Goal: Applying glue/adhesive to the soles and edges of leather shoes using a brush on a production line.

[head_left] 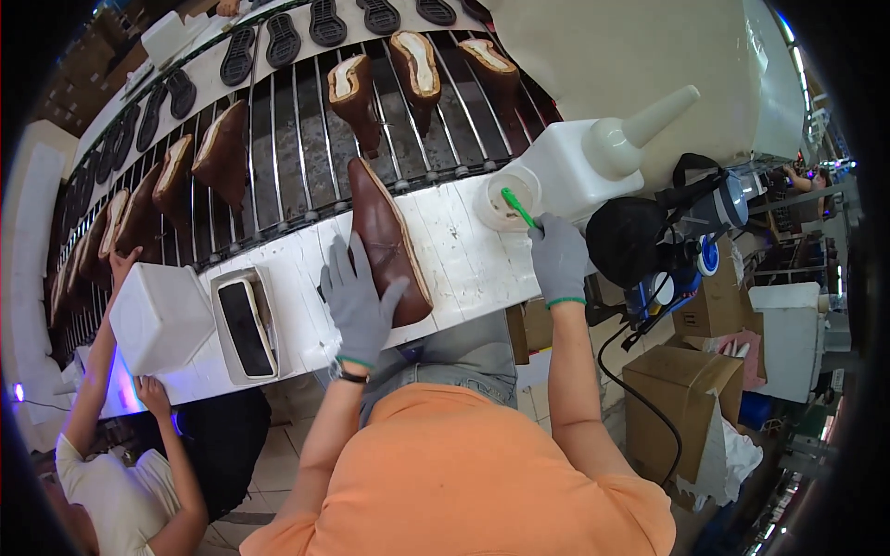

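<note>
A brown leather shoe upper (378, 243) lies on the white worktable, its pale-edged underside turned to the right. Against its left side rests my left hand (357, 301) in a grey glove, fingers stretched out and apart, the thumb over the leather. My right hand (560, 258), also gloved, is closed on a green-handled brush (519, 208). The brush reaches into a round whitish tub (497, 211) at the table's far right; its bristles cannot be made out. Right behind the tub stands a white bottle (579, 157) with a long cone nozzle.
Beyond the table, a rack of metal rods (306, 148) carries several brown uppers (415, 74), with black soles (283, 42) behind. A white bin (159, 315) and a tray with a dark pad (245, 329) stand left, near a co-worker's hand (153, 397). Cardboard boxes (681, 394) are at right.
</note>
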Motion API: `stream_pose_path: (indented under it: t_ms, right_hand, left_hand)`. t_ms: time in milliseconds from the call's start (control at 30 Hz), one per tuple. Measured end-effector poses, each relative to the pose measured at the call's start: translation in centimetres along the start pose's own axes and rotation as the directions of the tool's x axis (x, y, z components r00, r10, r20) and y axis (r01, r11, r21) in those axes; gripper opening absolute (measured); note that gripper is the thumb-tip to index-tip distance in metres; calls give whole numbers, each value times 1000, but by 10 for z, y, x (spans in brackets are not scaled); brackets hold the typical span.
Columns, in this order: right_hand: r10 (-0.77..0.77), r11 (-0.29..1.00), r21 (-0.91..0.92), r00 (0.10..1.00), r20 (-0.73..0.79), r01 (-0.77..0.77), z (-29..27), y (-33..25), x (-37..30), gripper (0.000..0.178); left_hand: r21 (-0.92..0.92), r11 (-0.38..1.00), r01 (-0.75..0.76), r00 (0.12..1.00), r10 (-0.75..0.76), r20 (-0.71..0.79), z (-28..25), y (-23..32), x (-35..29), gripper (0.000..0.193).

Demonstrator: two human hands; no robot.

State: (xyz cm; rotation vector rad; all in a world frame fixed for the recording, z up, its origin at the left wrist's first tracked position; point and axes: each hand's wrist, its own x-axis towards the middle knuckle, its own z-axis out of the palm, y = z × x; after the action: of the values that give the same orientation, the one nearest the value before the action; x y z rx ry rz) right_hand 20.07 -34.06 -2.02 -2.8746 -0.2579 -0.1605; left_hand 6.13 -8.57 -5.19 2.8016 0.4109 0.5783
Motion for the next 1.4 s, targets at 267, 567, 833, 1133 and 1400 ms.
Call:
stream_pose_path:
  t_ms: [267, 567, 833, 1133, 1400]
  right_hand:
    - [-56, 982, -174, 996, 62, 66, 2, -14, 13, 18]
    - [115, 757, 563, 916, 384, -331, -3, 26, 20, 24]
    - [195, 164, 889, 897, 396, -428, 20, 19, -16, 27]
    - [-137, 275, 924, 941, 310, -265, -32, -46, -32, 23]
    - [-430, 415, 895, 831, 352, -165, -59, -88, -103, 25]
  left_hand:
    - [-508, 688, 518, 757, -92, 647, 11, -36, 83, 73]
    - [-967, 223, 123, 907, -422, 18, -24, -34, 22, 57]
    - [-740, -603, 298, 826, -225, 516, -21, -23, -73, 62]
    - [-501, -792, 348, 768, -66, 637, 13, 1, -66, 44]
    - [-872, 486, 54, 968, -240, -74, 43, -3, -83, 74]
